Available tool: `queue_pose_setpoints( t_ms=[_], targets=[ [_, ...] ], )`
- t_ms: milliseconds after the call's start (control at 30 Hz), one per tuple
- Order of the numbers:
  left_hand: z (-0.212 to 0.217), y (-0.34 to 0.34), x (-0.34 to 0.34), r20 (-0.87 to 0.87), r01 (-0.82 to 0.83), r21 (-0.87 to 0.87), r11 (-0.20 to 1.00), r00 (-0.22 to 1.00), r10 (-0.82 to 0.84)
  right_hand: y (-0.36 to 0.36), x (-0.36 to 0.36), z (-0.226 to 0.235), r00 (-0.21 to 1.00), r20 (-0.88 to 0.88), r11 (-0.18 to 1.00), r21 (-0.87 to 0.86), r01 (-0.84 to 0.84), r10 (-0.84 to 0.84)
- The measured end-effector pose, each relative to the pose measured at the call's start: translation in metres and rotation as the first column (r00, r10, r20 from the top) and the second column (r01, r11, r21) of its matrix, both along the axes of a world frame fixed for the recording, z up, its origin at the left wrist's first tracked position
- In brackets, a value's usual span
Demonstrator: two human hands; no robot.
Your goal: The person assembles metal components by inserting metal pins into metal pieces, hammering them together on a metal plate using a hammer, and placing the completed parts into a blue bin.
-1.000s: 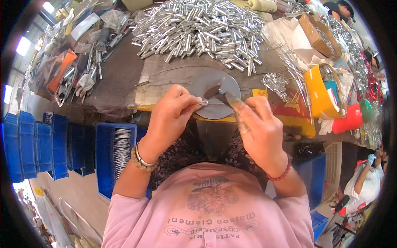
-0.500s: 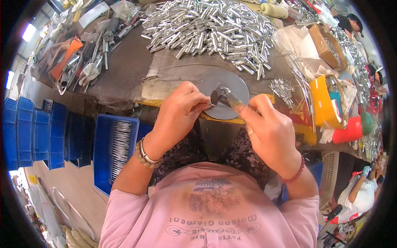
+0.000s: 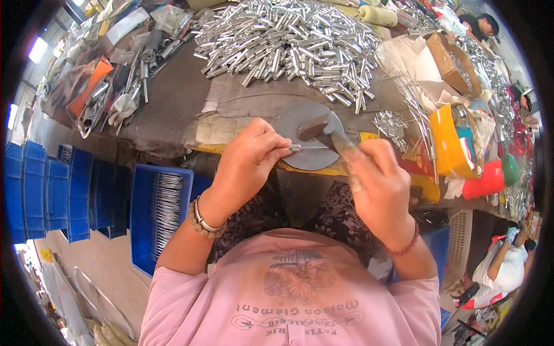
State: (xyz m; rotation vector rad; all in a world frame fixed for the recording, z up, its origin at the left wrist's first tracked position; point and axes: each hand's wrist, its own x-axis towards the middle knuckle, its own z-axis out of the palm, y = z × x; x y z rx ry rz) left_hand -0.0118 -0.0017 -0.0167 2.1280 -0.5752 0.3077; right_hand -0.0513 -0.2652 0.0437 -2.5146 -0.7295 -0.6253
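My left hand [image 3: 251,153] is closed in a pinch on a small silver metal tube [image 3: 296,148], with a thin rod running from it to the right. The tube is held over the near part of a round grey plate [image 3: 288,118] at the table's front edge. In my right hand [image 3: 381,184] is a hammer [image 3: 316,129], gripped by its handle. Its dark head is above the plate, just beyond the thin rod and apart from it. My fingertips hide the tube's left end.
A big heap of silver tubes [image 3: 288,52] covers the far table. Small metal pins [image 3: 392,126] and a yellow container [image 3: 447,144] lie to the right. Beside my left arm stands a blue bin [image 3: 137,219] with rods in rows. Tools [image 3: 109,86] crowd the far left; people are at right.
The hammer has lifted and shifted slightly right and away from the plate's centre. The tube and thin rod in my left hand now show more clearly; that hand has barely moved.
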Motion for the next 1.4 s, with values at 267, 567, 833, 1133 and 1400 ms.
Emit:
queue_pose_setpoints(
  t_ms=[267, 567, 833, 1133, 1400],
  targets=[
    [0.001, -0.003, 0.005, -0.007, 0.014, -0.018, 1.000, 1.000, -0.014, -0.003, -0.007, -0.030, 0.998, -0.052, 0.998, -0.048, 0.043, -0.046],
    [0.000, 0.000, 0.000, -0.003, 0.015, -0.038, 0.999, 1.000, -0.015, 0.007, -0.015, -0.014, 0.998, 0.065, 0.991, 0.135, -0.016, 0.008],
    [0.001, 0.001, 0.000, -0.061, 0.014, -0.041, 0.999, 0.998, -0.016, 0.004, 0.004, -0.011, 0.973, -0.220, 0.975, 0.223, -0.017, 0.067],
    [-0.001, 0.002, 0.005, -0.006, 0.007, -0.062, 0.998, 1.000, -0.007, 0.004, -0.005, 0.005, 0.997, -0.070, 0.946, 0.324, 0.000, 0.024],
    [0.002, 0.005, 0.004, -0.028, 0.020, -0.004, 1.000, 0.999, -0.020, 0.008, 0.009, -0.016, 0.967, -0.248, 0.975, 0.222, -0.003, 0.060]
  ],
)
